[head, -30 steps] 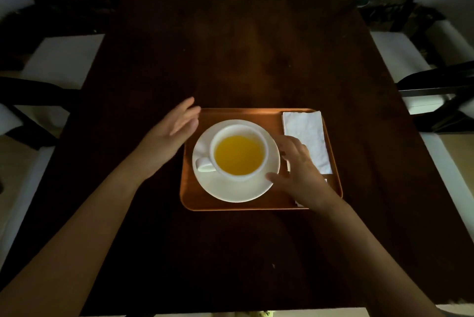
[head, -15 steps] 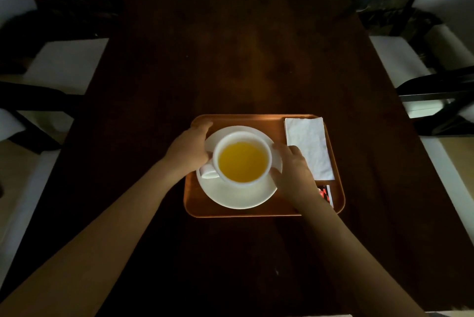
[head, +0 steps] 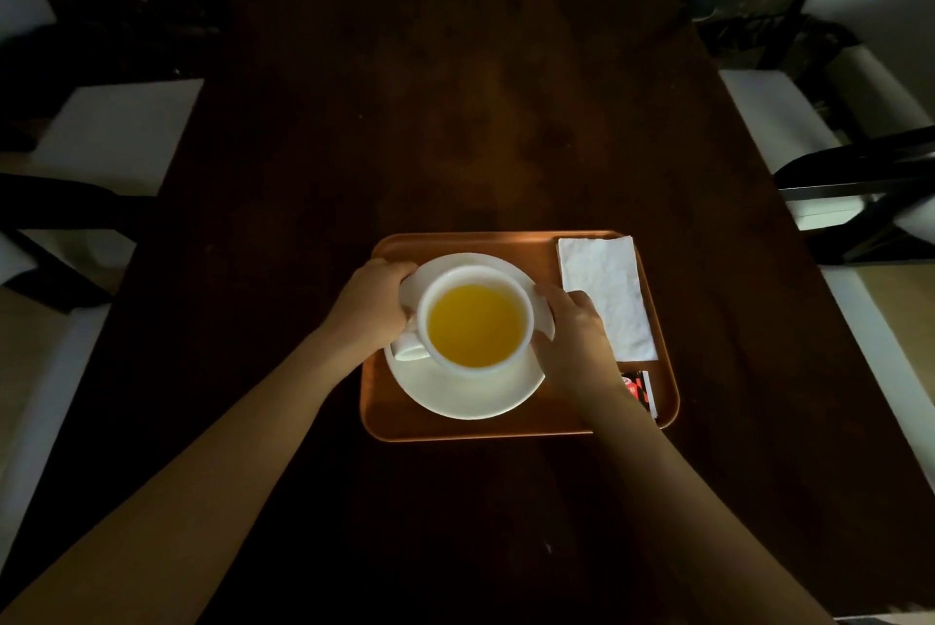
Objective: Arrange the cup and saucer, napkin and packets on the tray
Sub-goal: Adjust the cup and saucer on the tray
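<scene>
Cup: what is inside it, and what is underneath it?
The cup holds yellow-orange liquid, nearly full. It sits over a white saucer on the tray. Whether its base touches the saucer is hidden.

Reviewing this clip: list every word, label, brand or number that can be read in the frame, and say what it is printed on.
Packets: red, black and white printing shows at the tray's near right corner, but it is too small, dim and partly covered by the right hand to read.
Napkin, cup, saucer: plain white, no text.
Nothing legible anywhere else.
</scene>
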Motion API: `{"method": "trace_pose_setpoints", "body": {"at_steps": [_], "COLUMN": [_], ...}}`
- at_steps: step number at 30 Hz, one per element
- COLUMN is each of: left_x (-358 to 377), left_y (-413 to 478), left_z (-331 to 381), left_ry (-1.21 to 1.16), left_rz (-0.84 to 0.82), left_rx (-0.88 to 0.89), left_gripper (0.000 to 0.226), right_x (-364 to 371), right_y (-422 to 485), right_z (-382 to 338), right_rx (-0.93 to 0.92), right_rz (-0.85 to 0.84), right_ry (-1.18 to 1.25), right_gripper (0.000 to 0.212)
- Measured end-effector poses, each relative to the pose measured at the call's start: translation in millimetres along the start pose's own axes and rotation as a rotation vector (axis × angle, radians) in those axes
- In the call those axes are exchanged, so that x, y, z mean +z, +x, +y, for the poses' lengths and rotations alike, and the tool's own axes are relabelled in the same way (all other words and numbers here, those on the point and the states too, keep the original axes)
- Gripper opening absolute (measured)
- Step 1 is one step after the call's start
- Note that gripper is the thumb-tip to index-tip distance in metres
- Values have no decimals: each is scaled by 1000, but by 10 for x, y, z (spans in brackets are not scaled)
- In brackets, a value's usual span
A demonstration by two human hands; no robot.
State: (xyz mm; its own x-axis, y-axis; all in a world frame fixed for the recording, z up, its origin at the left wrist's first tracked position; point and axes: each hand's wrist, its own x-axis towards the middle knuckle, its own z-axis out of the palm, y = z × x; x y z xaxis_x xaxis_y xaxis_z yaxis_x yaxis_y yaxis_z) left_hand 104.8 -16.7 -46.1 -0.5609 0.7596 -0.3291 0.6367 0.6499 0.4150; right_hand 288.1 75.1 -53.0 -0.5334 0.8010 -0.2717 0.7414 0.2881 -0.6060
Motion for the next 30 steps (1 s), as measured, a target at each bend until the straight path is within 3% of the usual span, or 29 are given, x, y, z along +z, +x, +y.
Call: {"method": "trace_pose_setpoints", "body": {"at_steps": [16, 22, 27, 30], "left_x": [-41, -102, -131, -97], "left_y": [9, 9, -22, -59], "left_z": [-42, -84, -127, -127], "left_ry": [-2, -30, -94, -110], "left_rz": [71, 47, 68, 78], "left_rx": [49, 24, 9, 29], "left_gripper": [43, 44, 45, 42], "right_x": [5, -240, -342, -306], "right_y": [117, 152, 240, 221], "right_z": [-18, 242, 531, 563], "right_rx": [-57, -135, -122, -160], "right_rz": [-8, 219, 80, 101], "right_ry": [-33, -173, -305, -306], "right_gripper": [48, 43, 45, 42]}}
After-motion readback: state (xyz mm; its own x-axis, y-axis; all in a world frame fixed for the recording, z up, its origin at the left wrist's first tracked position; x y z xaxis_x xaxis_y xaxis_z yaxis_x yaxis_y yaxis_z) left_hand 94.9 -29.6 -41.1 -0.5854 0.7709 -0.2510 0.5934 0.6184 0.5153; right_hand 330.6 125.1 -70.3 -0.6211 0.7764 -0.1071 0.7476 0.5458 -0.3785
